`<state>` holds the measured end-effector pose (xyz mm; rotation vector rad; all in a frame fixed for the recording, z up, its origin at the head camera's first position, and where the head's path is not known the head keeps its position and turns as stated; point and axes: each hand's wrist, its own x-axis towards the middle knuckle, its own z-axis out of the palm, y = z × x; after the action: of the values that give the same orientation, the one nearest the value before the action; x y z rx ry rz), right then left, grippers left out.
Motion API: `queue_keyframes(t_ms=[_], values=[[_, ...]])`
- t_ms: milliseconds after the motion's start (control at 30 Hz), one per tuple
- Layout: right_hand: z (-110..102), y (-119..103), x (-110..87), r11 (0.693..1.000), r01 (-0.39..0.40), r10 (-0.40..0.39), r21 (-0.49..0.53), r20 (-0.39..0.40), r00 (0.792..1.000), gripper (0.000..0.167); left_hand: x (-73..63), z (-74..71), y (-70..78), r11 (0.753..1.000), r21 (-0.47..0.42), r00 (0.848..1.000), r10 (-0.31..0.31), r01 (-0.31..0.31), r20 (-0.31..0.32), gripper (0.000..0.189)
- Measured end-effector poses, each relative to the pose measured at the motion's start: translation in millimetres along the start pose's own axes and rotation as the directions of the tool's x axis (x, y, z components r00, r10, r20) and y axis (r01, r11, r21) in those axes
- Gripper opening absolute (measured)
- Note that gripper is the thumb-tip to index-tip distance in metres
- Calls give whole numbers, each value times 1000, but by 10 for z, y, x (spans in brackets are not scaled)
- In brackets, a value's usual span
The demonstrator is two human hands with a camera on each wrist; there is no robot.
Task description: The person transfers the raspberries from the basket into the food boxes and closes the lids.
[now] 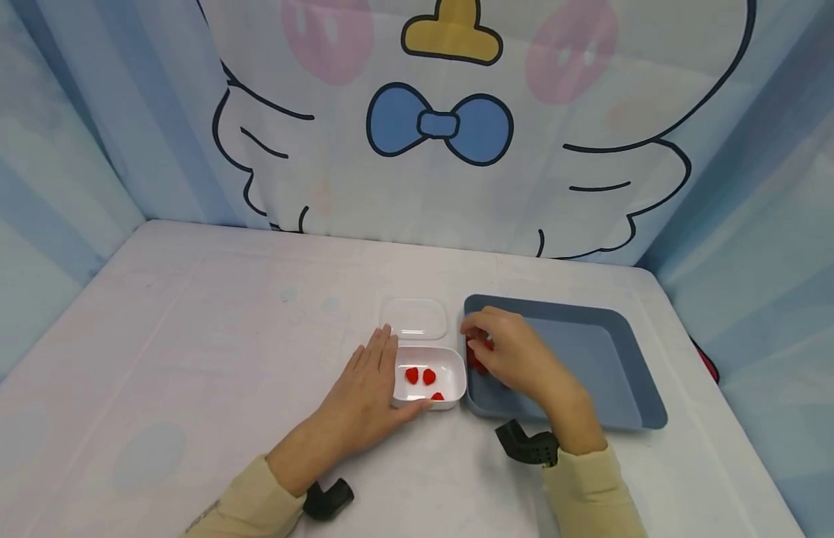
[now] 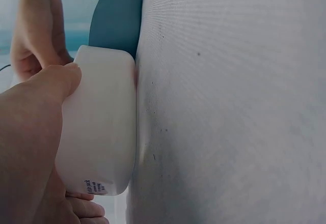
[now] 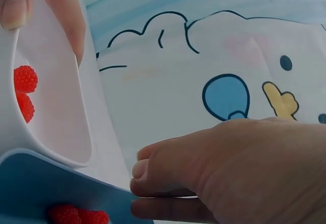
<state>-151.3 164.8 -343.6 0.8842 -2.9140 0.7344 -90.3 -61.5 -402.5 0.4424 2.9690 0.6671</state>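
Note:
A small white container (image 1: pixel 451 373) stands on the table with red raspberries (image 1: pixel 428 376) inside. My left hand (image 1: pixel 363 381) holds it at its left end, thumb over the near rim and fingers along the left side. The thumb lies on the rim in the left wrist view too. Over the left end of a blue-grey tray (image 1: pixel 592 373), my right hand (image 1: pixel 511 347) is lowered with its fingers bent. More raspberries (image 3: pixel 79 216) lie in the tray beneath it, partly hidden by the hand in the head view. Nothing shows between the right fingers in the right wrist view.
Behind the white container lies a clear plastic lid (image 1: pixel 413 317). The tray's left wall stands right beside the container. A printed cloth (image 1: pixel 444 202) hangs along the back edge of the pale-covered table (image 1: pixel 188 359), with blue curtains (image 1: pixel 760 224) on both sides.

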Motion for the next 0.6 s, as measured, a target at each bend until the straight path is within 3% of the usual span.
queue_keyframes(t_ms=[367,600], values=[[-43,64,-15,994,-113,113,-14,39,993,19,-5,-5,-5,1000,-9,1000,-4,4,0,106],[-6,138,-26,992,-120,120,-29,12,993,19,-11,2,-6,1000,-6,1000,3,-3,0,106]])
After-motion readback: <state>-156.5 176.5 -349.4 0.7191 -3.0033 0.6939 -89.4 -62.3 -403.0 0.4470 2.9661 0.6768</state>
